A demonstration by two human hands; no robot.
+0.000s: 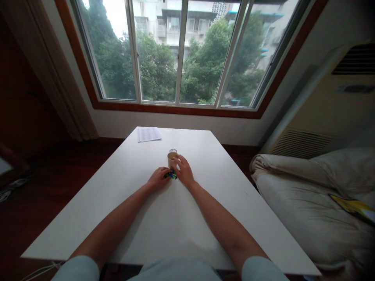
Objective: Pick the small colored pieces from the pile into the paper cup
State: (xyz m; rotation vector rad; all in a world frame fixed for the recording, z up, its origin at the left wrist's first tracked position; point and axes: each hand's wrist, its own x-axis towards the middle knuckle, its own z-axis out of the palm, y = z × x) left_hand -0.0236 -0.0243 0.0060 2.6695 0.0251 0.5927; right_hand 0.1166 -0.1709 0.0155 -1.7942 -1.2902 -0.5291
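A small light-brown cup [172, 160] stands upright on the white table [123, 183]. Just on my side of it lies a pile of tiny blue and green pieces [172, 175], too small to name. My left hand [158, 178] rests at the pile's left side, its fingers reaching over the pieces. At the cup's right side is my right hand [184, 171], fingers apart by the rim and thumb lower, near the pile. Whether a tiny piece sits under the fingertips is hidden. A small round dark-rimmed object [173, 150] shows behind the cup.
Printed paper sheets [149, 134] lie at the table's far left corner. Beyond the far edge is a wide window [181, 58]. A padded pale seat [301, 203] is along the right, below a tall vented unit [331, 105]. A curtain [58, 78] hangs at left.
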